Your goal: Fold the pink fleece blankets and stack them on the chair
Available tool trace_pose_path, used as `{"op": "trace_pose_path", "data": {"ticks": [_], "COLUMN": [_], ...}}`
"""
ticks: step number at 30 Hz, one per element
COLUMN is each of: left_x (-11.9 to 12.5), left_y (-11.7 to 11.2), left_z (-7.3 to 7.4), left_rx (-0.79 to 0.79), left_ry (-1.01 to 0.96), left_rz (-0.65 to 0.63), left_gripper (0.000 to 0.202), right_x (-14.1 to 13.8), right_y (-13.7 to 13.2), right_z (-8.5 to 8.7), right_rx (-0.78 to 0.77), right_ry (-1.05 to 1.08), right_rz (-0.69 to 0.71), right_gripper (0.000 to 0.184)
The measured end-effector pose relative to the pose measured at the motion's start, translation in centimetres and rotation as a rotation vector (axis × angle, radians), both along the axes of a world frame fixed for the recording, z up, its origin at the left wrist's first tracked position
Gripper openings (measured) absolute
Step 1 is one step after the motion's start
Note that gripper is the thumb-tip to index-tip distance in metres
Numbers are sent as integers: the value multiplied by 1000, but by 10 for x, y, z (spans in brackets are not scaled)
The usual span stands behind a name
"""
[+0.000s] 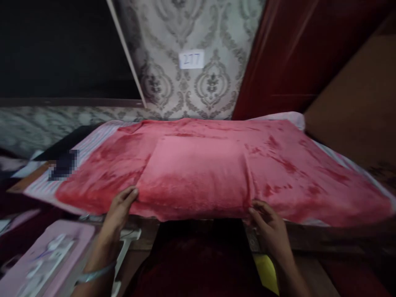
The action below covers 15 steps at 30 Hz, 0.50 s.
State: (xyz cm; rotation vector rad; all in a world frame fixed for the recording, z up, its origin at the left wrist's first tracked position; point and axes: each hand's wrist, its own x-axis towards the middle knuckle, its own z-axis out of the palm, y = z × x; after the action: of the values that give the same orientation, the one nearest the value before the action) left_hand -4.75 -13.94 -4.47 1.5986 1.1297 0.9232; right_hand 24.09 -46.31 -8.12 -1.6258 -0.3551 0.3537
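Note:
A pinkish-red plush cloth (284, 161) lies spread over a table, its nap brushed into darker streaks. At its middle is a smoother rectangular panel (194, 165) of the same fabric; whether it is a fold or a separate piece, I cannot tell. My left hand (122, 202) pinches the panel's near left corner between thumb and fingers. Across from it, my right hand (267, 216) pinches the near right corner, by a raised crease. The cloth's near edge hangs slightly over the table's front.
A striped sheet (102, 138) shows beneath the cloth. A dark pixelated object (64, 165) lies at its left. Lower left stands a pink case (55, 255) with white parts. Behind are a dark screen (68, 49), patterned wall and a paper numbered 277 (191, 60).

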Motion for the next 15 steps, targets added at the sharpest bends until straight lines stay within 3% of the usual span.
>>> {"op": "trace_pose_path", "data": {"ticks": [4, 9, 12, 15], "left_x": [-4, 3, 4, -2], "left_y": [-8, -15, -14, -10], "left_z": [4, 3, -1, -5], "left_rx": [-78, -54, -15, -8], "left_ry": [-19, -183, -206, -149], "left_rz": [-95, -124, -72, -116], "left_gripper": [47, 46, 45, 43], "right_x": [4, 8, 16, 17], "right_y": [-2, -4, -10, -11], "right_z": [-7, 5, 5, -2], "right_rx": [-112, -257, -193, -86], "right_ry": [-27, -335, -243, -106], "right_rz": [20, -194, -285, -218], "right_gripper": [61, 54, 51, 49]}}
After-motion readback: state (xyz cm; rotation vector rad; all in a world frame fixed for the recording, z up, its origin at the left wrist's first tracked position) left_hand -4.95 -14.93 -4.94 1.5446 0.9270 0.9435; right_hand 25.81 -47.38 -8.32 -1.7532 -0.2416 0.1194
